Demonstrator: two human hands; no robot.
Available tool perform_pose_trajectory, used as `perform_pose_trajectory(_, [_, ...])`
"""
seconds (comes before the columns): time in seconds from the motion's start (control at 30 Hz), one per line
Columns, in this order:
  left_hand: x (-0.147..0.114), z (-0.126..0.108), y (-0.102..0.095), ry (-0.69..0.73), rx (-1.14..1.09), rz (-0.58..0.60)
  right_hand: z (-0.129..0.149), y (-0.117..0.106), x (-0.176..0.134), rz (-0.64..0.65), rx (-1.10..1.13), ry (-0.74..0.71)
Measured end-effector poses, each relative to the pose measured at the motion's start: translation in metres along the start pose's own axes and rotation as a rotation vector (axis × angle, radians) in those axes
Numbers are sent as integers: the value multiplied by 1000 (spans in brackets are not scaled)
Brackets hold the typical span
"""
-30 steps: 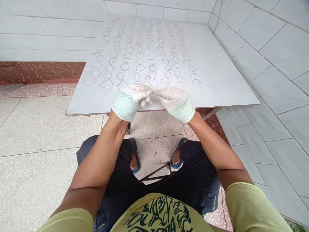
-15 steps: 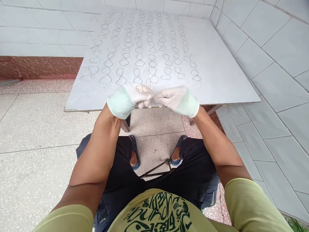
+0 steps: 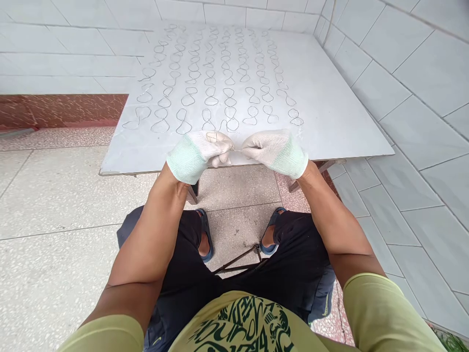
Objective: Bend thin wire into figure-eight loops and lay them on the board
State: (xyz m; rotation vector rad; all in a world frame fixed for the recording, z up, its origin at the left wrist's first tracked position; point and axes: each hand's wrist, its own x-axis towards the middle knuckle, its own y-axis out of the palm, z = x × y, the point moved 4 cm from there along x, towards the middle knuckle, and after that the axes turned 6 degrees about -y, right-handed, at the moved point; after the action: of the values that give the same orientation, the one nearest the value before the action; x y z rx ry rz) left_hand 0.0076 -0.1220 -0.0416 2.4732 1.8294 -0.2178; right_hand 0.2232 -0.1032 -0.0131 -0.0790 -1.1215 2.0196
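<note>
Both my hands wear white knit gloves with pale green cuffs, just above the near edge of the white board [image 3: 340, 127]. My left hand [image 3: 214, 148] is closed in a pinch on a thin wire [image 3: 237, 150], part of which loops over the back of the glove. The other end of its short visible stretch runs into my right hand [image 3: 262, 146], whose thumb and fingers are pressed together on it. Beyond the hands, several figure-eight wire loops [image 3: 230, 98] lie on the board in rows; the nearest is a wire loop [image 3: 230, 120] close past my fingertips.
Tiled walls stand behind the board and along its right side [image 3: 403, 88]. Under the board show its legs [image 3: 192, 194] and a speckled floor [image 3: 66, 195]. My sandalled feet [image 3: 205, 237] and a dark metal frame [image 3: 240, 259] are below.
My hands have drawn slightly apart, so a short stretch of wire now shows between the fingertips. The view has tilted up a little; the loops on the board lie as before.
</note>
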Motion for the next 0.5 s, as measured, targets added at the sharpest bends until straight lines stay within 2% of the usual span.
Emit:
perform_pose_trajectory(0.23, [4,6,-6,41,138,65,-3,4,5,153,-140,-83])
perform_pose_trajectory(0.5, [-5,-11,-2,-91,227,134,14,9,10,334,-419,-35])
